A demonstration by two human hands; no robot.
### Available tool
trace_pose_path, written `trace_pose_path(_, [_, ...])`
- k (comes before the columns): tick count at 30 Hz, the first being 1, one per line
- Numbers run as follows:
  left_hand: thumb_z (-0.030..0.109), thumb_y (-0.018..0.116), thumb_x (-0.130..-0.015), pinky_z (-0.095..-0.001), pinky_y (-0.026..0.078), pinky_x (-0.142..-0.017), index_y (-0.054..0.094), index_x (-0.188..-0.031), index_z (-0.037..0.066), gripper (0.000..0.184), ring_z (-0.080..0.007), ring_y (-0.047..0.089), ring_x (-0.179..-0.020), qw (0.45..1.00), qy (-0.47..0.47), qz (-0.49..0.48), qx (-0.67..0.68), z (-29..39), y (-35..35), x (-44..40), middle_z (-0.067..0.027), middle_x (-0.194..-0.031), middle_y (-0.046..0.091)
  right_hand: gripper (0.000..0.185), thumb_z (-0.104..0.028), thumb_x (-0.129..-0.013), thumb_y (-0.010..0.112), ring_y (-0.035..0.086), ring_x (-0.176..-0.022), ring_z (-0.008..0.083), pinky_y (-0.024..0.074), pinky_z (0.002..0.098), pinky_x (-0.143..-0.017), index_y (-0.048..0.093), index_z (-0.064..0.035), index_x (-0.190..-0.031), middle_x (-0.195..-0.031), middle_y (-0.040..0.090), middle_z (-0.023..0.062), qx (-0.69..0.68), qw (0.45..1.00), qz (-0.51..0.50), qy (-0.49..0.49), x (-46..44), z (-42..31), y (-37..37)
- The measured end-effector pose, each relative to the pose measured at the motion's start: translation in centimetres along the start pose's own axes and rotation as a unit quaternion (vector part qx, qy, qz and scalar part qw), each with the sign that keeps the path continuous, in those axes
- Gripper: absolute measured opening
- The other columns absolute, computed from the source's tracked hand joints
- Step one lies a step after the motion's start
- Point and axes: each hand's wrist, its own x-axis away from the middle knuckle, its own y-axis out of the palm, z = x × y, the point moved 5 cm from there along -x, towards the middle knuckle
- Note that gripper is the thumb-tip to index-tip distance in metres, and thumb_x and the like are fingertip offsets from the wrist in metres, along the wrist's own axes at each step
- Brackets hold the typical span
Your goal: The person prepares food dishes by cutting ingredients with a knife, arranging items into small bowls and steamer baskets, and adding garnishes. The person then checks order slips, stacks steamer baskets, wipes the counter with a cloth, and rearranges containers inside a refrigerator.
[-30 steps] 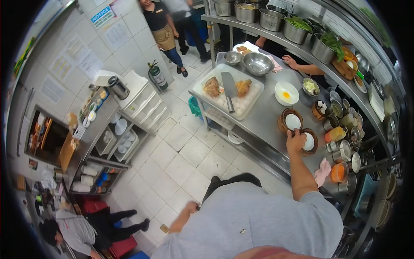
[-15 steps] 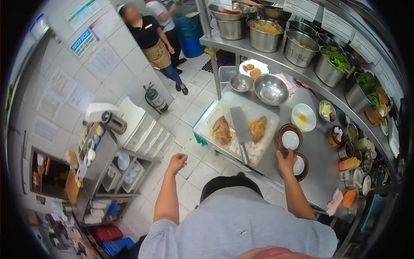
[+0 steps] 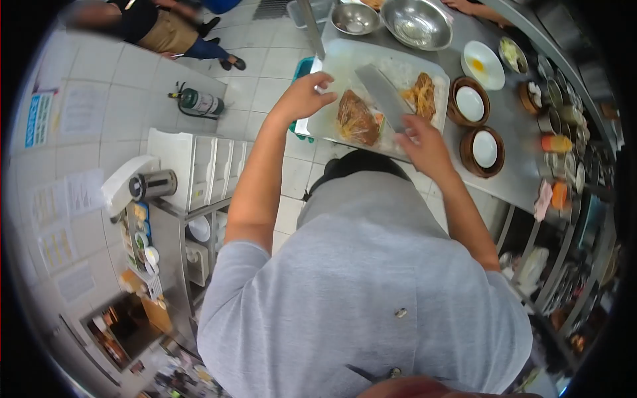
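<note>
Right hand (image 3: 424,147) at the cleaver (image 3: 383,93), left hand (image 3: 306,99) free, the two apart in the head view.
The cleaver slants over the pale tray (image 3: 342,56), its blade between the left meat piece (image 3: 359,119) and the right meat piece (image 3: 423,96). Right fingers cover its handle end; whether they are clamped on it, I cannot tell. Loosely curled, the left hand shows at the tray's left edge. Reaching for the cleaver seems the step in hand; lifting it would call for a full handle grip.

Wide metal cleaver (image 3: 383,91) aslant between browned meat pieces (image 3: 357,120)
</note>
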Motion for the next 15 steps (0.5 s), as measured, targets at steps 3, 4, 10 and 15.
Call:
trace_pose_path(3, [0.031,0.082,-0.095,-0.0408,0.06,-0.083,0.069,-0.14,0.001,0.056,-0.0305,0.075,-0.095,0.996,0.059,-0.054,-0.037,-0.7,3.4,-2.6,-0.0189,-0.113,0.077,0.074,-0.025,-0.09,0.085,0.064,-0.128,0.042,0.0584,0.0498,-0.101,0.057,-0.0078,-0.156,-0.142,0.062,0.0223,0.141,0.986,0.04,-0.08,-0.3,-4.1,6.4])
trace_pose_path(4, [0.033,0.082,-0.094,-0.0418,0.061,-0.084,0.067,-0.142,0.0,0.059,-0.0331,0.076,-0.096,0.991,0.094,-0.058,-0.081,-1.0,4.3,-3.4,-0.0206,-0.113,0.077,0.083,-0.025,-0.087,0.087,0.063,-0.129,0.0423,0.0584,0.0505,-0.1,0.051,-0.0093,-0.16,-0.141,0.059,0.0217,0.185,0.98,0.038,-0.065,-0.6,-5.0,7.9])
trace_pose_path(10, [0.041,0.084,-0.091,-0.0439,0.059,-0.097,0.065,-0.135,0.0,0.063,-0.0386,0.075,-0.111,0.992,0.06,-0.112,0.004,-3.6,7.1,-4.1,-0.024,-0.117,0.078,0.111,-0.023,-0.078,0.094,0.061,-0.129,0.044,0.0584,0.0519,-0.099,0.033,-0.0099,-0.17,-0.136,0.055,0.0233,0.265,0.962,0.067,0.008,-2.7,-5.5,12.5])
trace_pose_path(15, [0.048,0.088,-0.088,-0.0424,0.06,-0.089,0.069,-0.121,0.0,0.062,-0.0329,0.076,-0.1,0.988,0.016,-0.104,0.116,-4.8,6.5,-4.1,-0.02,-0.109,0.079,0.103,-0.019,-0.077,0.093,0.069,-0.124,0.0446,0.0569,0.0478,-0.104,0.041,-0.004,-0.165,-0.135,0.067,0.0264,0.074,0.996,0.048,0.028,-4.7,-5.8,12.8])
